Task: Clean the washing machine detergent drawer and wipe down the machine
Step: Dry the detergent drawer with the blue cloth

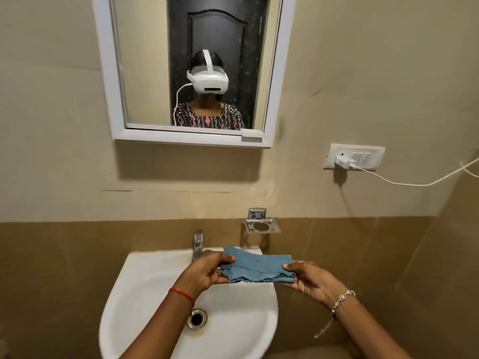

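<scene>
A folded blue cloth (258, 266) is stretched between both hands above the back right part of a white wash basin (145, 288). My left hand (207, 270) pinches the cloth's left end, thumb on top. Gripping its right end is my right hand (308, 278). The cloth hangs just in front of the steel tap (198, 242). No washing machine or detergent drawer is in view.
The basin's drain (197, 318) lies under my left forearm. A steel soap holder (261, 224) is fixed to the wall right of the tap. Above hangs a white-framed mirror (191, 68). A switchboard with a plugged charger (347, 160) and trailing cable is at right.
</scene>
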Demonstrator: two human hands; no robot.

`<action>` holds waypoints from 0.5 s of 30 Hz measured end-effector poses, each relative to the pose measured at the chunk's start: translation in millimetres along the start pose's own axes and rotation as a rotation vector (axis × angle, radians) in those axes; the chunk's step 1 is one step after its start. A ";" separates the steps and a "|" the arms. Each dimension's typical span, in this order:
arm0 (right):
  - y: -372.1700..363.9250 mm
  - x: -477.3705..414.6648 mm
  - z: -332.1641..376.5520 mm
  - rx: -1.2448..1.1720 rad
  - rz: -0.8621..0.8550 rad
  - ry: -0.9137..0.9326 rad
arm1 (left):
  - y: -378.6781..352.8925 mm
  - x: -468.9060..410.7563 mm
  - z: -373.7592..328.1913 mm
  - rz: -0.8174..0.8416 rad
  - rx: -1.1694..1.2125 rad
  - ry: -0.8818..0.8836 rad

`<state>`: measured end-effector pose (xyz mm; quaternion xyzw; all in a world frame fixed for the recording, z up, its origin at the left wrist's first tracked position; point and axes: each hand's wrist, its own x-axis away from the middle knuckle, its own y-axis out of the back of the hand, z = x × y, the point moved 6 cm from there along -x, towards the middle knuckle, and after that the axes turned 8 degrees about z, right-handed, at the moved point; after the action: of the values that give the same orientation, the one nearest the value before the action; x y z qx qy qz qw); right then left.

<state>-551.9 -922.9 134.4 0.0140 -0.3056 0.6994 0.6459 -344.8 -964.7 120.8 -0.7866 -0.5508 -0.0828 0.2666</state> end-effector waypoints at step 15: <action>63.5 -146.1 98.7 0.578 -0.356 0.402 | -9.7 -163.9 -60.6 -0.432 -0.228 -0.319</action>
<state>-622.7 -1096.3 128.0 0.1109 0.0434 0.6225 0.7735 -406.0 -1128.0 105.7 -0.6791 -0.7276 -0.0740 0.0627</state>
